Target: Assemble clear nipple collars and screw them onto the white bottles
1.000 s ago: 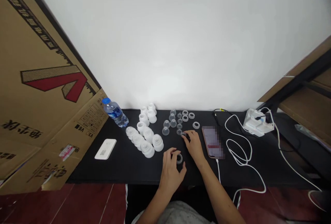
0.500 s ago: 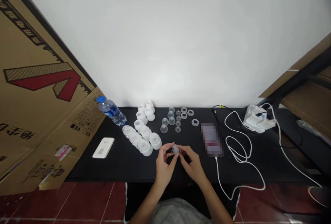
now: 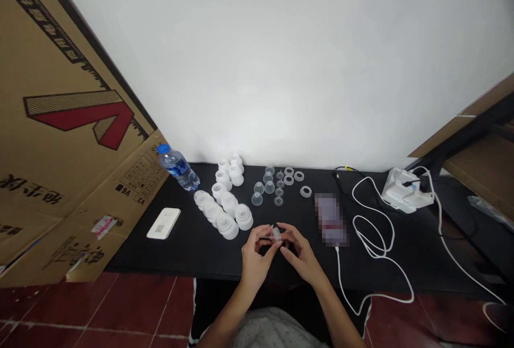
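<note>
Pinching a small, translucent, rounded piece (image 3: 276, 235) in left hand (image 3: 256, 254), right hand (image 3: 301, 256) parted loosely beside it

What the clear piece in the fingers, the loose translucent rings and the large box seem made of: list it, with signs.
Clear piece: probably plastic or silicone, slightly shiny; it looks see-through, but is too small to tell which.
Rings: likely plastic or silicone, smooth-looking, pale and translucent.
Box: almost surely cardboard, matt, judging by its brown, printed faces.
</note>
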A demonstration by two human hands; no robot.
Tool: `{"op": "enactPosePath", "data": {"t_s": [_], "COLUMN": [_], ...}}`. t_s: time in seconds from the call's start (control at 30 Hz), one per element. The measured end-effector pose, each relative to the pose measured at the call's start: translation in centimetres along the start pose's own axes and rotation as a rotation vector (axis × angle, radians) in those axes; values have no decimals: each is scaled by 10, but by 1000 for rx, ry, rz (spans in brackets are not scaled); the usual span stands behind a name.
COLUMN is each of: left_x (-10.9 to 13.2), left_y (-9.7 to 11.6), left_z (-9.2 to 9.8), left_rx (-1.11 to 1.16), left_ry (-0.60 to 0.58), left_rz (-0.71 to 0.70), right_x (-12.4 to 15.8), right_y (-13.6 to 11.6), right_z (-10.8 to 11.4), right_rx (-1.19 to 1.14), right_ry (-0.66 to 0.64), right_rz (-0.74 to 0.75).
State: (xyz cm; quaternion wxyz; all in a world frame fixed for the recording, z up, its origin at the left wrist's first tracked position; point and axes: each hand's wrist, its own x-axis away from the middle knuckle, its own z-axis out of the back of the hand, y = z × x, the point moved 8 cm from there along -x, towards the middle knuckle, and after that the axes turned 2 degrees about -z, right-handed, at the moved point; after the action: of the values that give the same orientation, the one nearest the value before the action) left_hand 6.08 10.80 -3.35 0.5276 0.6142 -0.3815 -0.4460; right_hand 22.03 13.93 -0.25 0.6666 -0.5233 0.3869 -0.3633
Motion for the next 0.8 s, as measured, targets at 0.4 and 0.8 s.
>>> {"op": "enactPosePath", "data": {"t_s": [0.4, 0.8], "left_x": [2, -7], "left_y": [3, 14], "left_z": [-5, -11], "left_rx": [5, 51], "left_ry": [-59, -77], "left_rz": [-17, -35], "right_x": [-1, 1], "right_y": [5, 12], "right_z": [-1, -2], "right_rx": [-143, -281], "right_ry": [-69, -6], "right_rz": [-68, -91]}}
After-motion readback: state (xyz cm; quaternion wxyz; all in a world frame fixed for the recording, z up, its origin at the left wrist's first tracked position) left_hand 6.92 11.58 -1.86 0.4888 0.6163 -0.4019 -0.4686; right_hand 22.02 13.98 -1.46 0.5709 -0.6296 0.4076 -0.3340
